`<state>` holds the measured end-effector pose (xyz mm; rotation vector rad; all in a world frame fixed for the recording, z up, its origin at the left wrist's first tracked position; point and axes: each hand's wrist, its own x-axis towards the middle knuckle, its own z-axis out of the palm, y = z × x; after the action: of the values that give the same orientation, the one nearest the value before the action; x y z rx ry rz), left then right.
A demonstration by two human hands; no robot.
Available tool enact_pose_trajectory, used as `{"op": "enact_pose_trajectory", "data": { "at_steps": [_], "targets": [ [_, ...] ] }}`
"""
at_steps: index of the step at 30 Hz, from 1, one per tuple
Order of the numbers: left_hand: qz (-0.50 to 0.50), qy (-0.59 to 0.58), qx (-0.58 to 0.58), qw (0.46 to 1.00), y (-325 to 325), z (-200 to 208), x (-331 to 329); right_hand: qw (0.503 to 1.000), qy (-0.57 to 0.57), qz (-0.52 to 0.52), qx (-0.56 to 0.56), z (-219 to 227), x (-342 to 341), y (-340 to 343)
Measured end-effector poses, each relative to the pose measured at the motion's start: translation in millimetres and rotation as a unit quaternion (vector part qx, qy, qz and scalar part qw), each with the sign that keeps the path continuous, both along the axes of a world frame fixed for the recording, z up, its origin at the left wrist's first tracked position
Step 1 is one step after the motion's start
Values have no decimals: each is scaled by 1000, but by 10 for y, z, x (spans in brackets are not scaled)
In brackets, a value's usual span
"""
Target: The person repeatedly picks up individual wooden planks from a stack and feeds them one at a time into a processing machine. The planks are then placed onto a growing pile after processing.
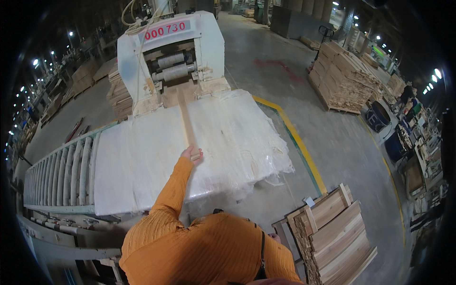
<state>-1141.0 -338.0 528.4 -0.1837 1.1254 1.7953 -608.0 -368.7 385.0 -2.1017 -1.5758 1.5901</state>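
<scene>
Wooden strip point(184, 116): on the near side of the white machine point(209, 57), far end at its mouth
Likely handling: light, stiff, dry enough to grip; edges may splinter
Best hold: across the narrow width, at the end away from the machine
Left hand point(192, 154): gripping that end
Right hand point(274, 237): nearer than the machine, to its right; mostly hidden, cannot tell its state
Counter point(228, 137): plastic-covered, before the machine, probably slick under wood
</scene>
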Motion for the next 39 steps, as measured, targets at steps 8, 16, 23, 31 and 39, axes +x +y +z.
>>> {"op": "enact_pose_trajectory", "data": {
  "at_steps": [8, 16, 23, 31, 39],
  "targets": [
    [-28, -236, 124, 963, -728, -411, 2026, 984, 92, 148, 43, -200, 478, -156],
    [-130, -376, 128, 909, -1516, -654, 3246, 911, 282, 299, -19, 775, -613, 32],
    [-235, -165, 97, 953, -1706, -739, 3388, 879, 364, 240, -194, 1020, -1112, -425],
    [-139, -63, -23, 988, -1938, -454, 3459, 895, 333, 296, -10, 953, -971, -425],
    [-236, 166, -239, 927, -1950, -504, 3649, 865, 392, 307, 61, 1057, -981, -525]
  ]
}}
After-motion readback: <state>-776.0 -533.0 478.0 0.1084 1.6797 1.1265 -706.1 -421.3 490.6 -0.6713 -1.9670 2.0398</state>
